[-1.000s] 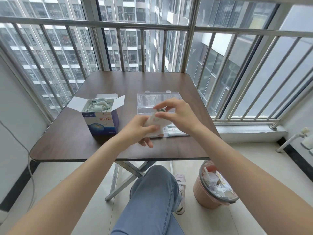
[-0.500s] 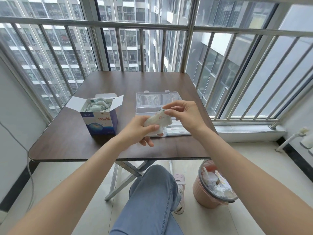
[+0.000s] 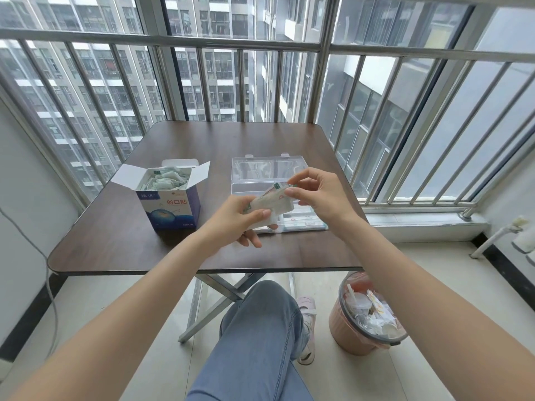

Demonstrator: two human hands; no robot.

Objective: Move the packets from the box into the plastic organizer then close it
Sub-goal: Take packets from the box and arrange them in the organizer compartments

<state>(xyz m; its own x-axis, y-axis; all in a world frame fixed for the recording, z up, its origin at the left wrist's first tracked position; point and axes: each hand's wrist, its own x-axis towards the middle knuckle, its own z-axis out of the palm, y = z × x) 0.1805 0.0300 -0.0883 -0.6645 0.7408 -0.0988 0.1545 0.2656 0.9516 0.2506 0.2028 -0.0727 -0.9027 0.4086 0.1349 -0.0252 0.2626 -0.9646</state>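
so, compared with a second ago, the small stack of packets has been tipped and fanned out a little: earlier the right hand hovered over it with fingers arched, and now its thumb and forefinger pinch the top corner of one packet, as if peeling it off the bundle. the left hand holds the lower end of the stack as it did before, thumb on top and fingers curled under. to me that reads as sorting a handful before laying it in, so the task looks only partly along: the box is open on the table, well to the left, with plenty of packets heaped inside. the plastic organizer sits open just behind and under the hands, lid laid back toward the railing, some packets already in the near compartments though the hands hide much of it. its near edge lies close to the front edge of the table, so a nudge could shove it off, i'd guess. there is bare tabletop between box and organizer, and more behind both, for the hands to travel.
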